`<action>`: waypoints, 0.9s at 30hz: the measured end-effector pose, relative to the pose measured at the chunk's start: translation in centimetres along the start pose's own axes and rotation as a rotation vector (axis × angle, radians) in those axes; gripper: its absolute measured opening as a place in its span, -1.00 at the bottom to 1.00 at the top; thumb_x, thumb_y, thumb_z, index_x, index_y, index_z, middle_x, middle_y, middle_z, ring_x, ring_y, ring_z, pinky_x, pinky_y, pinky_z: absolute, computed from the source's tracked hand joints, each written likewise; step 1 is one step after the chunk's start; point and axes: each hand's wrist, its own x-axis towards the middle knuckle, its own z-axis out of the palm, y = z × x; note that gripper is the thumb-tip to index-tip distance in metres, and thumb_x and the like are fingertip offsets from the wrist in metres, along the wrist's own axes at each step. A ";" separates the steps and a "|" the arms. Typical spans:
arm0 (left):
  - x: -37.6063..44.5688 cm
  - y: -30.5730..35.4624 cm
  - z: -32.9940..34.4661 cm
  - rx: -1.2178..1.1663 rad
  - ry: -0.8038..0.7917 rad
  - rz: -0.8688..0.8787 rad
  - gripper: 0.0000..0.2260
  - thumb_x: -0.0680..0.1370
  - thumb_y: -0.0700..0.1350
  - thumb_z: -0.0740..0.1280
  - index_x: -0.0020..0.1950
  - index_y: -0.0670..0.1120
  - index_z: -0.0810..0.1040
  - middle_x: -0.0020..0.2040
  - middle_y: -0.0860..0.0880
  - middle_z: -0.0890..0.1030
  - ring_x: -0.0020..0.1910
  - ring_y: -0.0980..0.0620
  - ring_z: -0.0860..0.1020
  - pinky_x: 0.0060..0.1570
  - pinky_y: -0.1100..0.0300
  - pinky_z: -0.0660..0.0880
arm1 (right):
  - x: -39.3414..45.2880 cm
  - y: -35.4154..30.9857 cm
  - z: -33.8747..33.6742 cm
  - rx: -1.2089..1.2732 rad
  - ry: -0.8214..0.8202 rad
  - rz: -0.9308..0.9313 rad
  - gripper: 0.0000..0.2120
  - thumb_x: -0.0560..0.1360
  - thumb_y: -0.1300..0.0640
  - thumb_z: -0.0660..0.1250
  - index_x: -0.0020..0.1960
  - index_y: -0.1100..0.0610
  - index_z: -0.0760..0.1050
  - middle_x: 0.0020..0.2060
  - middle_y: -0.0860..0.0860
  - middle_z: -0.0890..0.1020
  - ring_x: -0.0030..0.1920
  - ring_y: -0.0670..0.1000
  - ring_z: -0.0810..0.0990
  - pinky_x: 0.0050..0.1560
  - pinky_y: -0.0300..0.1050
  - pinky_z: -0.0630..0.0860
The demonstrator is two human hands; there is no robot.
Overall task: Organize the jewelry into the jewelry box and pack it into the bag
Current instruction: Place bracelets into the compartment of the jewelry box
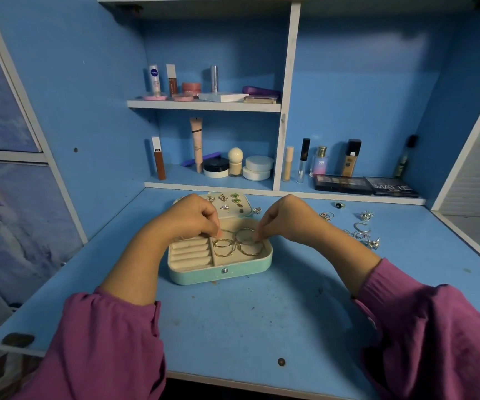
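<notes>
An open mint-green jewelry box (221, 275) lies on the blue desk, its cream lid (227, 204) folded back with several earrings pinned to it. Thin gold bangles (240, 243) lie in the box's right compartment; ring rolls (189, 251) fill the left. My left hand (188, 217) hovers over the box with fingertips curled down onto a bangle. My right hand (283, 222) does the same from the right, fingertips pinching a bangle's edge. Silver rings and ear cuffs (362, 233) lie loose on the desk to the right. No bag is visible.
Shelves behind the desk hold cosmetics: bottles, jars (257, 168), tubes and two dark eyeshadow palettes (365, 184). A small dark ring (339, 205) sits near the back right. Blue cabinet walls (68, 125) close in both sides. The desk's front edge (233, 379) is near my sleeves.
</notes>
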 end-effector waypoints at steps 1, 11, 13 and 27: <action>0.0 0.0 0.0 0.002 0.004 -0.004 -0.89 0.35 -0.31 0.50 -0.33 -0.16 0.64 -0.28 -0.09 0.67 -0.24 0.05 0.60 -0.09 0.12 0.56 | 0.0 0.0 -0.1 0.006 0.001 0.001 -0.88 0.30 0.13 0.57 -0.18 0.11 0.71 -0.20 0.04 0.71 -0.20 -0.04 0.56 -0.16 -0.13 0.57; 0.2 0.1 0.4 0.071 0.073 -0.026 -0.86 0.40 -0.31 0.45 -0.31 -0.12 0.60 -0.53 0.16 0.51 -0.43 0.20 0.45 -0.36 0.30 0.37 | 0.6 0.6 -0.1 0.018 0.055 0.101 -0.70 0.30 -0.03 0.56 -0.11 0.18 0.69 -0.16 0.09 0.69 -0.23 -0.02 0.51 -0.25 -0.14 0.45; 0.3 0.0 0.4 0.080 0.087 -0.025 -0.87 0.40 -0.31 0.45 -0.31 -0.12 0.61 -0.49 0.16 0.52 -0.41 0.19 0.46 -0.36 0.30 0.37 | 0.6 0.6 0.0 0.018 0.072 0.090 -0.72 0.33 0.01 0.55 -0.11 0.21 0.69 -0.14 0.11 0.69 -0.25 -0.03 0.50 -0.30 -0.19 0.43; 0.6 0.4 0.5 0.070 0.124 -0.003 -0.94 0.41 -0.28 0.45 -0.24 -0.14 0.63 -0.35 0.08 0.57 -0.35 0.15 0.49 -0.34 0.29 0.37 | 0.5 1.5 -1.4 0.064 0.140 0.095 -0.76 0.36 -0.01 0.53 -0.13 0.16 0.68 -0.33 0.02 0.61 -0.42 -0.06 0.43 -0.45 -0.25 0.36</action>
